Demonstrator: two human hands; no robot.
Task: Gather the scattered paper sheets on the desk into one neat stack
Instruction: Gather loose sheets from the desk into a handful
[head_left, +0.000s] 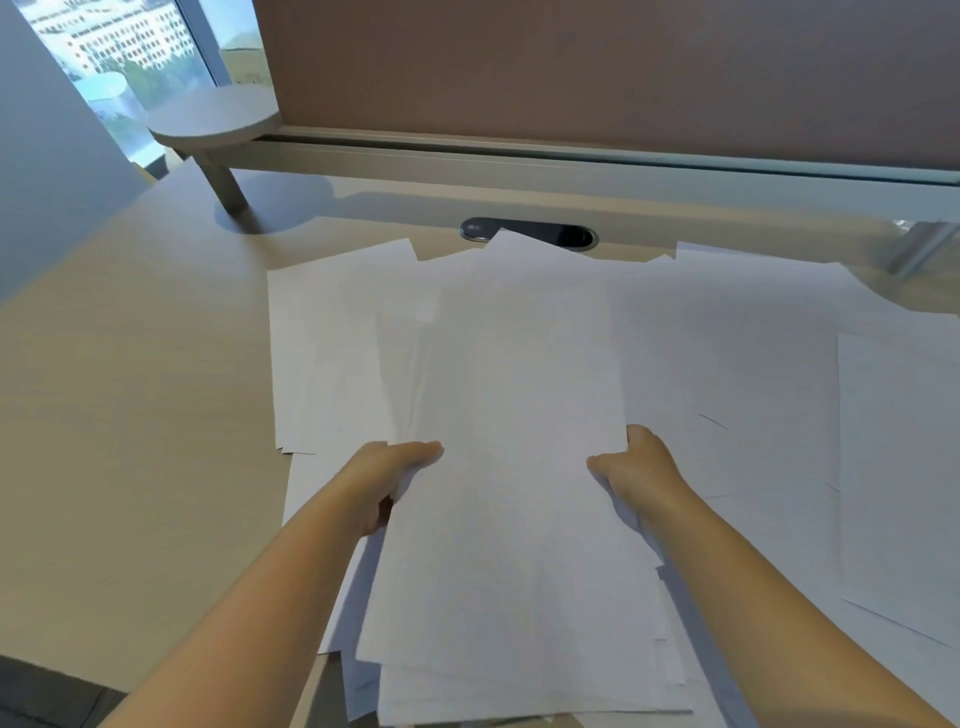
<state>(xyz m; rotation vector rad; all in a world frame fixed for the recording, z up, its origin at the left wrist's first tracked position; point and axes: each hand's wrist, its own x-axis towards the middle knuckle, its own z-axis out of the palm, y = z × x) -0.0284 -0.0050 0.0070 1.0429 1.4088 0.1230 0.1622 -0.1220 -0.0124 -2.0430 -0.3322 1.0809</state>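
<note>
Hands clamped on a rough bundle of paper sheets (519, 467) at centre worktop (130, 389), long axis running near to far: left hand (387, 480) gripping the left edge, right hand (631, 467) the right, fingers partly hidden. Loose sheets (753, 364) spread far and right, nearer the right hand.

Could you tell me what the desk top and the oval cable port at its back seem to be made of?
The desk top looks like pale wood-grain laminate with a matte finish: fine streaks, no glare. The cable port seems to be dark glossy plastic with a metallic-looking rim; it shows highlights, though blur leaves that open.
</note>
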